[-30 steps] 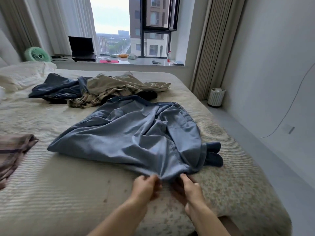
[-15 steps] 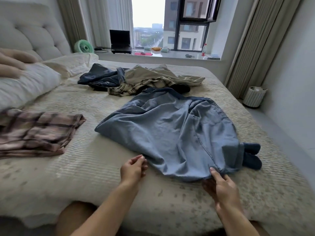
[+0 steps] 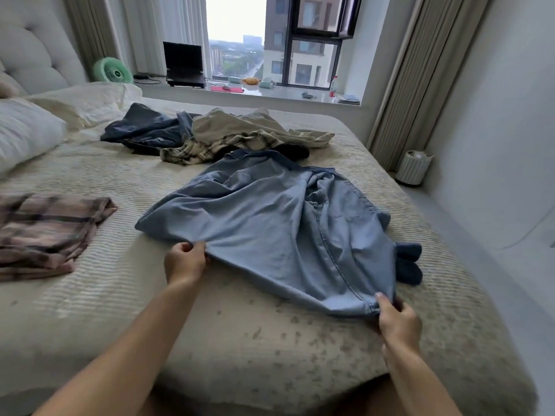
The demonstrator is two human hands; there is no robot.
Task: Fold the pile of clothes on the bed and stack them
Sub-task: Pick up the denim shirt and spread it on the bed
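Done: plaid shirt (image 3: 45,232) folded, left of denim shirt (image 3: 270,232).
Hands: left hand (image 3: 184,261), right hand (image 3: 398,321) pinch its hem.
Left: pile (image 3: 216,133) beyond it.

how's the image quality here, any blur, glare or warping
Head view: soft daylight from the window, whose sky is blown out white; wide-angle bending bows the curtains and bed edges; the plaid garment at left is smeared; the denim garment and both hands, left, right, are fairly sharp.
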